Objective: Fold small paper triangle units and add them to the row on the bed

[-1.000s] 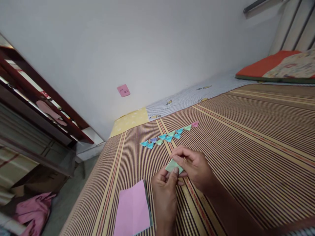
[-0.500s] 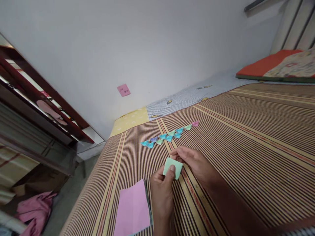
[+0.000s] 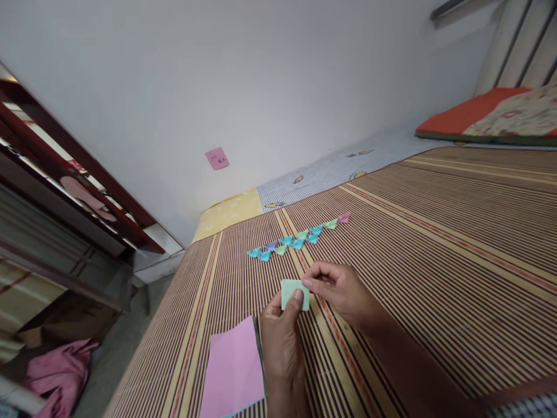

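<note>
A small light green square of folded paper (image 3: 289, 291) is held above the striped mat (image 3: 383, 255). My left hand (image 3: 282, 337) pinches it, thumb on top and fingers behind. At its upper right corner, my right hand (image 3: 339, 290) closes thumb and forefinger on the paper's edge. Beyond the hands, several small folded paper triangles (image 3: 297, 244) in blue, green, purple and pink lie in two slanted rows. A stack of paper sheets with a pink one (image 3: 235, 371) on top rests left of my left hand.
A pink note (image 3: 216, 158) is stuck on the white wall (image 3: 278, 75). An orange and floral cushion (image 3: 478, 116) lies at the far right. Past the mat's left edge, pink cloth (image 3: 61, 371) lies low down near the floor (image 3: 143, 313).
The green paper has turned and shifted slightly left with my left hand. My right thumb and forefinger have come down onto its upper right corner.
</note>
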{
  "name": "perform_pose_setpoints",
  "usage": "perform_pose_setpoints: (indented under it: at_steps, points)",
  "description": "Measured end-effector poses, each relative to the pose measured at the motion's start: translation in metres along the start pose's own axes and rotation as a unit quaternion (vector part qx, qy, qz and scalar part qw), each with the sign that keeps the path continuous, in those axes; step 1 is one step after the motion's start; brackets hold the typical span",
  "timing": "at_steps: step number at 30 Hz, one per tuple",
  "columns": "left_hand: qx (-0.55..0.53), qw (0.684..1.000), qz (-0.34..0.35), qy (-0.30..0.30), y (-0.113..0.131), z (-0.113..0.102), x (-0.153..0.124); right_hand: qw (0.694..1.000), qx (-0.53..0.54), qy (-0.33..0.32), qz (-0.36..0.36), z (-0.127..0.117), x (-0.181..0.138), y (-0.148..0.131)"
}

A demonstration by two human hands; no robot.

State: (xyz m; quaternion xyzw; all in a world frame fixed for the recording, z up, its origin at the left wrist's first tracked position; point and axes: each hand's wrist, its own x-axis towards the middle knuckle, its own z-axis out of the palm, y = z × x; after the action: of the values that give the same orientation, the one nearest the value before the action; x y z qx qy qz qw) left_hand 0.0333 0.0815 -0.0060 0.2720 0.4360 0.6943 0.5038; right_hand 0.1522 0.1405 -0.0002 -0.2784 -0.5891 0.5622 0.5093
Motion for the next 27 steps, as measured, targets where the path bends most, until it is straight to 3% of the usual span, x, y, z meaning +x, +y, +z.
perform_pose_setpoints:
  at_steps: [7, 14, 25, 27]
  points:
    - [0.028, 0.999, 0.037, 0.018, 0.001, -0.01, 0.003, 0.999, -0.019, -0.026, 0.023, -0.003, -0.002, 0.003]
    - [-0.048, 0.997, 0.045, 0.05, 0.005, -0.007, 0.002, 0.986, -0.048, -0.146, 0.072, 0.001, -0.005, 0.004]
    - [-0.023, 0.995, 0.054, 0.078, 0.007, -0.004, 0.002, 0.971, -0.091, -0.205, 0.082, -0.003, -0.008, 0.008]
    - [0.015, 0.996, 0.056, 0.065, 0.006, -0.008, 0.002, 0.975, -0.11, -0.177, 0.076, -0.007, -0.006, 0.009]
